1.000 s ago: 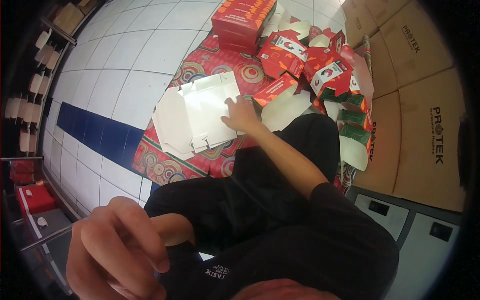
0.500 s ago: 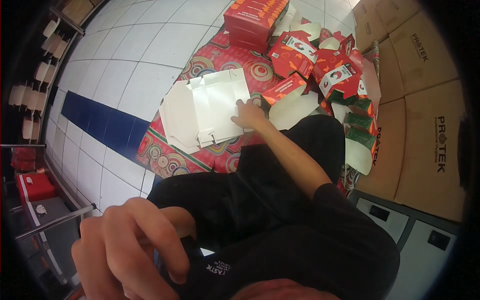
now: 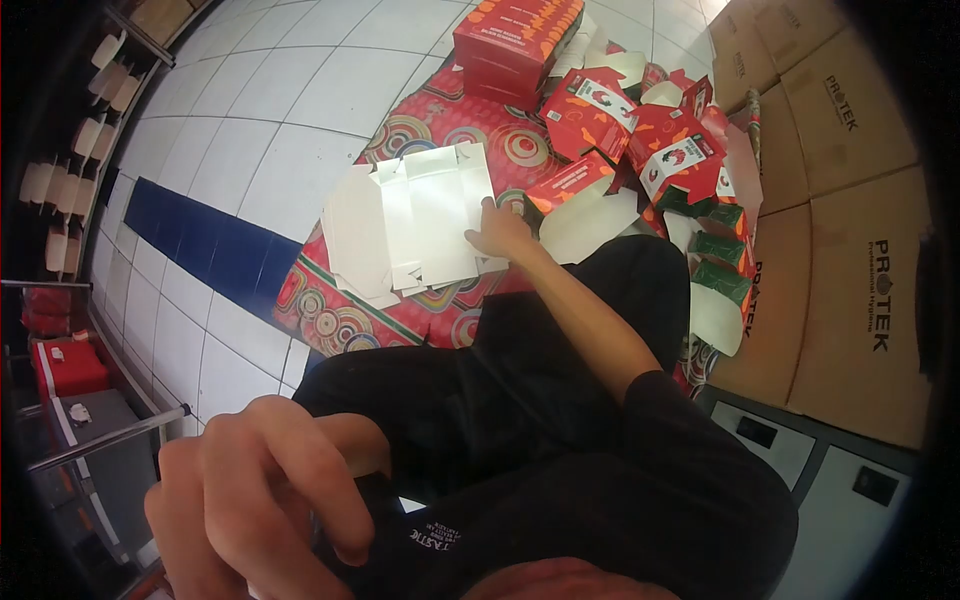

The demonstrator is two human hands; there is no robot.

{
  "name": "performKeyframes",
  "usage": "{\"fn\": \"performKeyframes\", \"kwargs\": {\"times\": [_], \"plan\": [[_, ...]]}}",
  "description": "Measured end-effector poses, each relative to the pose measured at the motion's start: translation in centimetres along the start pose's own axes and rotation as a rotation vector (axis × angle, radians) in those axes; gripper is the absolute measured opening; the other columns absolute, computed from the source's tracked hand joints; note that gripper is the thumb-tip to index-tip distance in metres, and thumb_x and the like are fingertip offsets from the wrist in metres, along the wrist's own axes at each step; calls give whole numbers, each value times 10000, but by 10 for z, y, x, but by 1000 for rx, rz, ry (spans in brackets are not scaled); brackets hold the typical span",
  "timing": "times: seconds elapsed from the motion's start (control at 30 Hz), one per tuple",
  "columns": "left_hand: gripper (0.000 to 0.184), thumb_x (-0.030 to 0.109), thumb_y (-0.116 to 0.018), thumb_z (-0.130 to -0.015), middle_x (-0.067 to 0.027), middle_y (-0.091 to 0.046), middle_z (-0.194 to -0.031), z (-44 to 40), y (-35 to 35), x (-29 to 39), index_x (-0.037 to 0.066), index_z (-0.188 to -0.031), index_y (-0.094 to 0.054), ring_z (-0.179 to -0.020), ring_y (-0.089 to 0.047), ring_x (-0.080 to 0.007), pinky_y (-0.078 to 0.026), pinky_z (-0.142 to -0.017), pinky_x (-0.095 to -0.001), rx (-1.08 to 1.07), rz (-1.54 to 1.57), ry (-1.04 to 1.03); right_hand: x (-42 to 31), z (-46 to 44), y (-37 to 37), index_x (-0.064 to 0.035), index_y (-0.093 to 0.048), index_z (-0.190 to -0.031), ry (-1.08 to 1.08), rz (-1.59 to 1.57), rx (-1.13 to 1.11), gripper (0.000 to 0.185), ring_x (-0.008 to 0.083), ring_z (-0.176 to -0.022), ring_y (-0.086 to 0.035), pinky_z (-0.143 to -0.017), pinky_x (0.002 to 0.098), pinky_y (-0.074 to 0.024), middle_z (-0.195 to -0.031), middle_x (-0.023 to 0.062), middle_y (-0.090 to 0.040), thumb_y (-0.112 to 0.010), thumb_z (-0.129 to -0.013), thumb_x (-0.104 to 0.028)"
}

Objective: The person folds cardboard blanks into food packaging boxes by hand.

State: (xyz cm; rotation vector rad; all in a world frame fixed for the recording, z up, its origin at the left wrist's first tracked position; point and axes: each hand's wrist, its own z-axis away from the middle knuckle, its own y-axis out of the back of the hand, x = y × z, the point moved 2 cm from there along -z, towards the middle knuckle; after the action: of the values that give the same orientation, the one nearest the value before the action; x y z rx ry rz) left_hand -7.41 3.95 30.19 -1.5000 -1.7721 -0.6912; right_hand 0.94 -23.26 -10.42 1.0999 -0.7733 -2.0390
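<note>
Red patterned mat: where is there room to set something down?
The red patterned mat is bare between the flat white cardboard sheets and the boxy red carton, and between those sheets and the black trousers. Its right side is crowded with loose red cardboard cartons.

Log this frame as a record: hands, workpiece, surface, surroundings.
right hand: at right edge of white carton blank
left hand: raised near camera, curled; contents unclear
workpiece: the blank, creased, overlapping white sheets
surface: red patterned mat
mat's far end: red carton
right of blank: red-printed cartons
far right: stacked PROTEK boxes
</note>
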Motion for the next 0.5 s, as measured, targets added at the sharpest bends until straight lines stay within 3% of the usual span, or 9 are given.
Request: {"fn": "performKeyframes", "kwargs": {"times": [0.23,0.33,0.5], "plan": [[202,165,-899,-850,-20,-594,-990,2,-2,1,170,-908,-706,-952,-492,-260,-467,-832,-374,38,-42,-39,2,-3,-2,26,-432,-1494,36,2,44,795,561,-1363,-569,-1118,607,-510,-1508,388,-467,-777,-903,-379],[205,140,-895,-852,-27,-587,-1013,2,-2,8,161,-926,-705,-960,-486,-273,-495,-852,-410,-3,4,41,4,-7,-4,27,-428,-1491,21,-22,52,796,562,-1350,-577,-1106,604,-516,-1517,382,-455,-790,-895,-356],[217,129,-894,-835,-21,-559,-1048,7,-15,21,149,-922,-696,-968,-465,-294,-535,-828,-460,256,-115,164,12,-16,-11,30,-417,-1491,48,-28,86,799,571,-1340,-579,-1096,614,-518,-1525,384,-437,-804,-884,-316]]}}
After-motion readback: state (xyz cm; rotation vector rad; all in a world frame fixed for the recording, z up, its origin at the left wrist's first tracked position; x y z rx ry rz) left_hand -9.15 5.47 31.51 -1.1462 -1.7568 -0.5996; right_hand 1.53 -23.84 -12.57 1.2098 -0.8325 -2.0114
